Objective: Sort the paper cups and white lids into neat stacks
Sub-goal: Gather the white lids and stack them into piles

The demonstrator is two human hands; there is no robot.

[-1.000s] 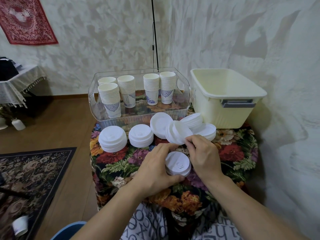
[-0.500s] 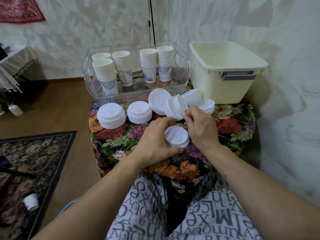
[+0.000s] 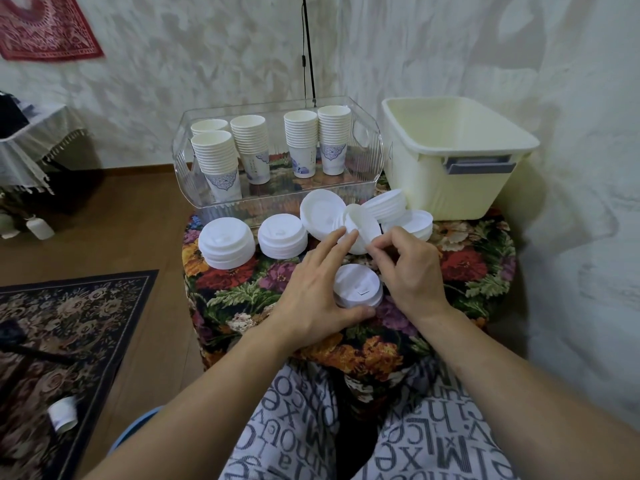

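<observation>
Crowding the floral-clothed surface (image 3: 478,271) are white lids in several groups: two upright stacks at the left, the left lid stack (image 3: 227,247) and the middle lid stack (image 3: 282,236), then a toppled heap of lids (image 3: 363,216) leaning against the clear plastic tray (image 3: 277,206) behind them. Nearer the person sits a small lid stack (image 3: 358,287). The left hand (image 3: 313,292) lies beside it, thumb touching its near edge, long fingers (image 3: 337,239) straight and spread, reaching up to touch the tipped lids. The right hand (image 3: 412,271) has its fingers curled together, pinching at the rim of a tilted lid in the heap; exactly what they hold is hard to tell.

Inside the tray stand five stacks of paper cups (image 3: 301,140), all upright. A cream plastic tub (image 3: 450,157) sits just right of the tray, close against the fallen lids. A dark cord (image 3: 308,50) hangs down the wall behind. On the floor at left lie a patterned rug (image 3: 69,323) and a stray cup (image 3: 62,414).
</observation>
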